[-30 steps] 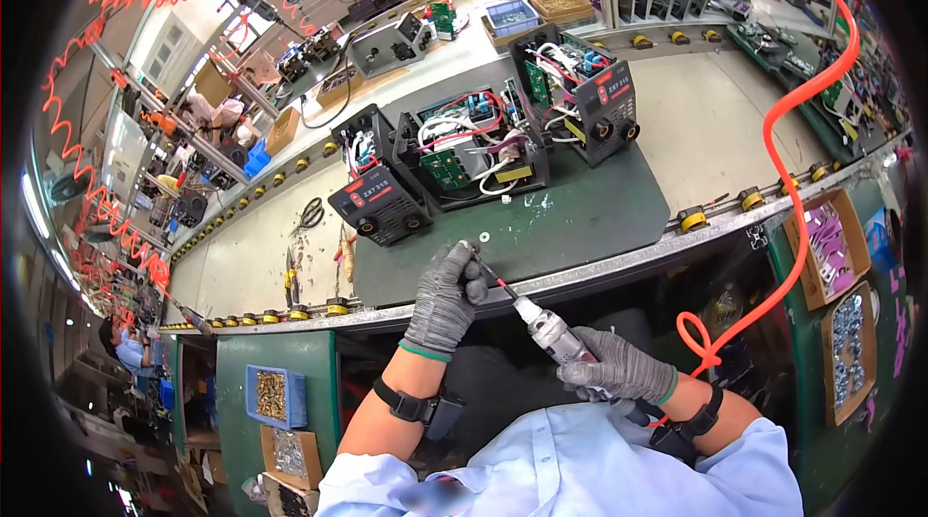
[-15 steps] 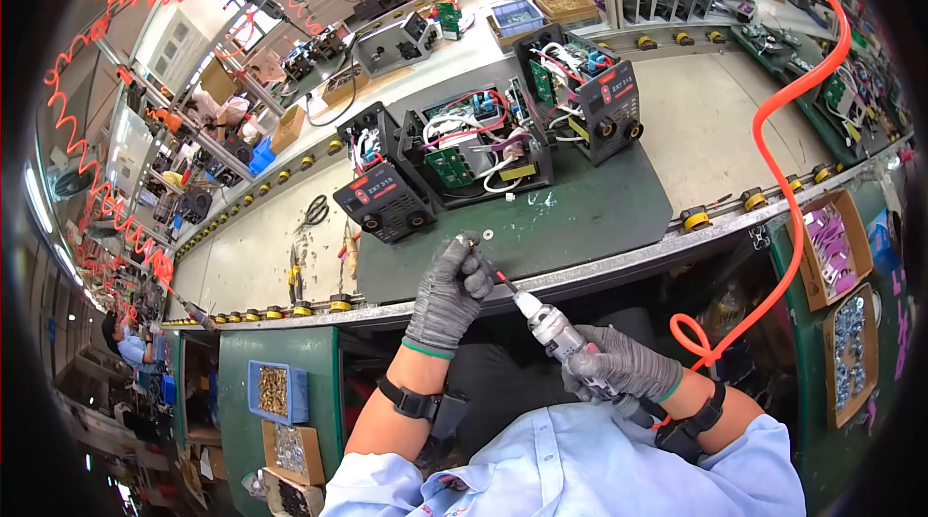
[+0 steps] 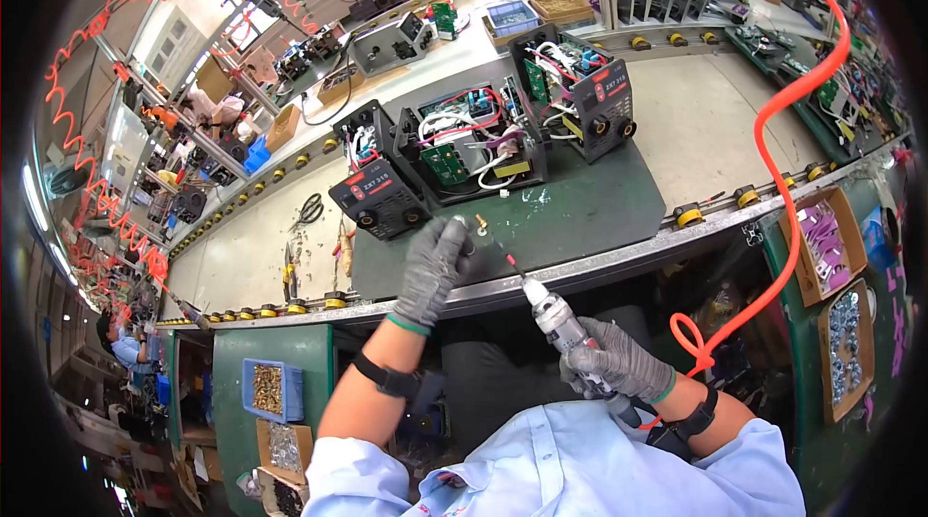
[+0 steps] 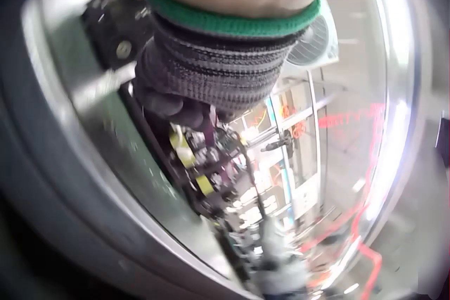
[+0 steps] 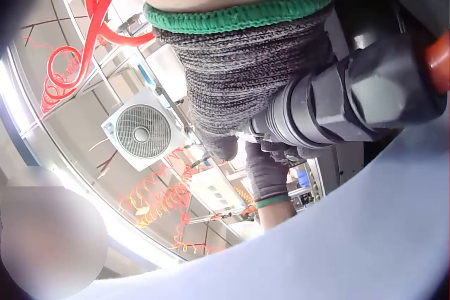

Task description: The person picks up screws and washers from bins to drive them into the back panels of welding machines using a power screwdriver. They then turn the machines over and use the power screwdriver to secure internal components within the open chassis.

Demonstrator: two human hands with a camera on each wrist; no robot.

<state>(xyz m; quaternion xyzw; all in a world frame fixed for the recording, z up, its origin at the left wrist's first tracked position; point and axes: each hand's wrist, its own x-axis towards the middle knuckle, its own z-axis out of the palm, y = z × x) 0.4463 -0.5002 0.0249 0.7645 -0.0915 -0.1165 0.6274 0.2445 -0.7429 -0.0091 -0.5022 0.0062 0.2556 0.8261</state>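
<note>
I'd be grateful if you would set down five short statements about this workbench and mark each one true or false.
1. The right hand grips the power driver. True.
2. The driver's bit is inside the middle open unit. False: its tip is short of the units, over the green mat.
3. A small brass-coloured part shows near the left hand. True.
4. Both hands are bare. False: both wear grey gloves with green cuffs.
5. The blue bin of brass-coloured pieces is on the person's right. False: it is on the left.
</note>
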